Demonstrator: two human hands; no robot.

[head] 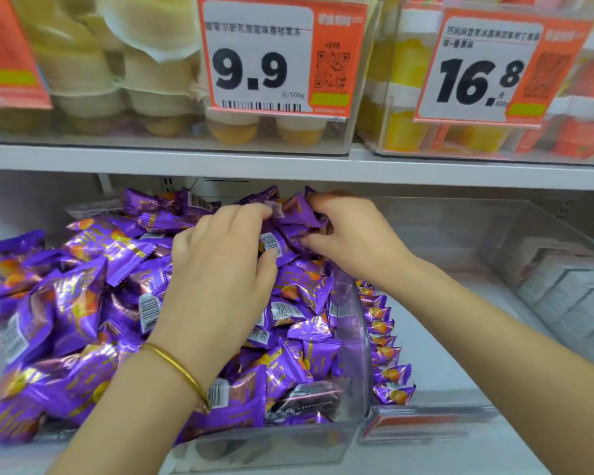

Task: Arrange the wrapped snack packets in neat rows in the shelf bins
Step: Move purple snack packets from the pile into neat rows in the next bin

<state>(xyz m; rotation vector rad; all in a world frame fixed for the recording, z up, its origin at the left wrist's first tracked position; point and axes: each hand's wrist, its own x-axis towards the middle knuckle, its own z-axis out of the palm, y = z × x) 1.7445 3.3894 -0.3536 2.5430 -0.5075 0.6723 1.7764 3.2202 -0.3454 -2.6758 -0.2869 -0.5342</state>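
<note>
Both hands are dug into the purple packets (83,269) heaped in the clear bin (361,354).
A bunch (299,214) at the heap's back is gripped: right hand (350,241) fingers are curled round it, left hand (220,269) fingers are curled on its near side, thumb pressed on a barcoded packet. Below the right fingers, a neat row (384,341) is stood just outside the bin wall. Price tags (264,63) are hung above.

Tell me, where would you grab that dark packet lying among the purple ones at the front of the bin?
Probably from above: the dark packet lies flat on top of the purple packets, with nothing over it. Pinch across its narrow width near the middle; the clear bin wall blocks its right side.
</note>
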